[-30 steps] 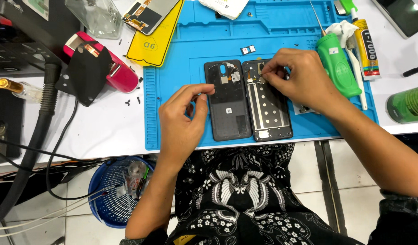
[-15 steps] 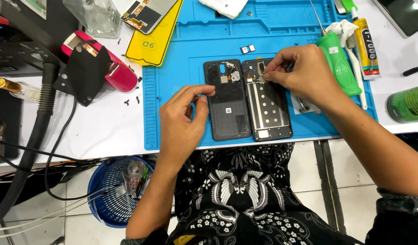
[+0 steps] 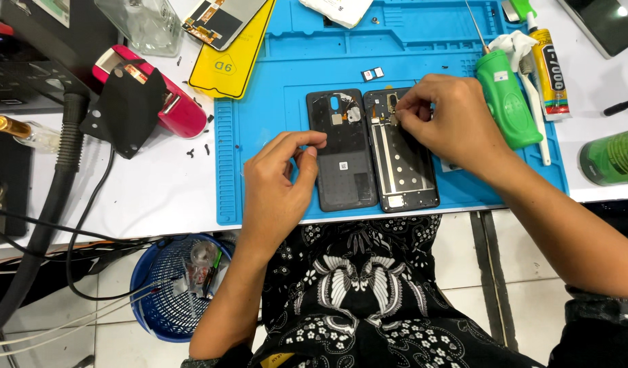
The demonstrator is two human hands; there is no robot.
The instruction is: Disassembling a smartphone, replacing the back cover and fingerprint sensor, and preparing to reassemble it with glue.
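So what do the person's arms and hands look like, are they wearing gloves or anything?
No gloves. The left hand and right hand are bare, with no rings, watch or bracelet showing. Both forearms are bare as well. The only clothing in view is the black garment with a white floral pattern below the arms.
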